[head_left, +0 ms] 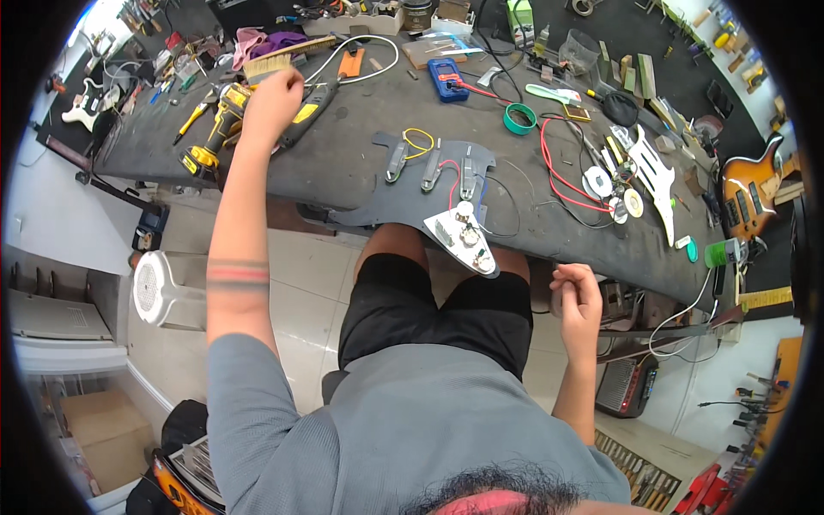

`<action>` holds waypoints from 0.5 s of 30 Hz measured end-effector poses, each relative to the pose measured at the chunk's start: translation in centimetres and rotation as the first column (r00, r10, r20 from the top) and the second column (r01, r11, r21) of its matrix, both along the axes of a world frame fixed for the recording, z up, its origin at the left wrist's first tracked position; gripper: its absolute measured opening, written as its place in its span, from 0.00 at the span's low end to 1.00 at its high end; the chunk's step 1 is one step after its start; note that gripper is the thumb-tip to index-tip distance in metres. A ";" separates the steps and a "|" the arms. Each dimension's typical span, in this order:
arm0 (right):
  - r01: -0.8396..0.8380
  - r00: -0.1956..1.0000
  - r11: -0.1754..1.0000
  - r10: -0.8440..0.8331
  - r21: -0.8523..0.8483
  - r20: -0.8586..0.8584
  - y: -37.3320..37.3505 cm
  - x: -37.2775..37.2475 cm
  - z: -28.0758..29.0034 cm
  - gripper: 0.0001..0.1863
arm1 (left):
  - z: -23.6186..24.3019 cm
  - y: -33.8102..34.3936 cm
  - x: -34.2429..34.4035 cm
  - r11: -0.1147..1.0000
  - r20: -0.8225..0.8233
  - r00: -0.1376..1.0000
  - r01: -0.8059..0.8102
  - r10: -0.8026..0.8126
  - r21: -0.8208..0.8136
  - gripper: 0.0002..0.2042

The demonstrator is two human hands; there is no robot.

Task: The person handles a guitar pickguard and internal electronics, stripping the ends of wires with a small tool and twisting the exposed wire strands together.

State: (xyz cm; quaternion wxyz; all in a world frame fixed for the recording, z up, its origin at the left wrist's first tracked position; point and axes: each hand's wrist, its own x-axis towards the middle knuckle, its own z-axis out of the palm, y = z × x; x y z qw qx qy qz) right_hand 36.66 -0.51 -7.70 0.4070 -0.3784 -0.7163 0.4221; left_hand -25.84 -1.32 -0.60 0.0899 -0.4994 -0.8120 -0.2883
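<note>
My left hand [276, 101] reaches far out over the left of the bench, its fingers curled closed. Whatever they hold, if anything, is hidden. Just beyond it lies a brush [268, 67] with pale bristles. Beside the wrist are a yellow and black cordless drill [225, 120] and a black and yellow handheld tool [311, 113]. Before me a dark guitar pickguard [386, 190] carries three pickups [432, 167] and loose wires. Its metal control plate [463, 236] with pots juts past the bench edge over my lap. My right hand [577, 300] hovers by the front edge, loosely closed, nothing visible in it.
A blue multimeter [448, 80] with red leads stands at the back. Green tape [519, 118], solder spools [598, 182] and a white pickguard [657, 180] lie to the right. A sunburst guitar body [748, 193] is at far right, a white stool [159, 287] on the left.
</note>
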 end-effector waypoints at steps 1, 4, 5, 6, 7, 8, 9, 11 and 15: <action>-0.014 0.999 0.999 0.013 0.033 0.037 -0.1 -0.3 0.3 0.15 | 0.5 2.0 0.4 0.971 0.002 0.992 -0.125 0.128 -0.204 0.19; -0.041 0.997 0.992 0.032 0.122 0.073 0.3 -0.8 0.7 0.14 | 0.2 5.1 0.4 0.862 -0.074 0.992 -0.123 0.100 -0.492 0.31; -0.077 0.995 0.983 0.065 0.169 0.072 0.3 -1.1 0.6 0.15 | -1.1 5.2 -1.5 0.854 -0.085 0.995 -0.093 0.058 -0.512 0.36; -0.101 0.994 0.984 0.094 0.149 0.054 0.4 -1.8 0.9 0.15 | -1.2 5.2 -3.2 0.829 -0.073 0.996 -0.080 0.047 -0.553 0.39; -0.074 0.996 0.987 0.065 0.140 0.067 0.6 -2.1 1.3 0.15 | -1.4 5.6 -3.0 0.833 0.002 0.999 -0.041 0.051 -0.552 0.39; -0.129 0.991 0.982 0.124 0.140 0.043 0.9 -2.6 1.9 0.15 | -1.7 5.3 -3.8 0.859 0.049 0.997 -0.033 0.067 -0.511 0.38; -0.186 0.982 0.972 0.186 0.141 0.019 1.4 -3.0 2.4 0.16 | -2.0 5.4 -4.5 0.883 0.096 0.992 -0.029 0.083 -0.469 0.37; -0.244 0.970 0.959 0.244 0.145 0.018 2.9 -4.1 4.2 0.17 | -1.6 6.2 -4.8 0.883 0.221 0.964 -0.030 0.150 -0.468 0.27; -0.538 0.841 0.795 0.488 0.279 0.234 5.5 -10.1 9.6 0.20 | -1.8 5.7 -6.9 0.930 0.285 0.949 -0.023 0.136 -0.368 0.19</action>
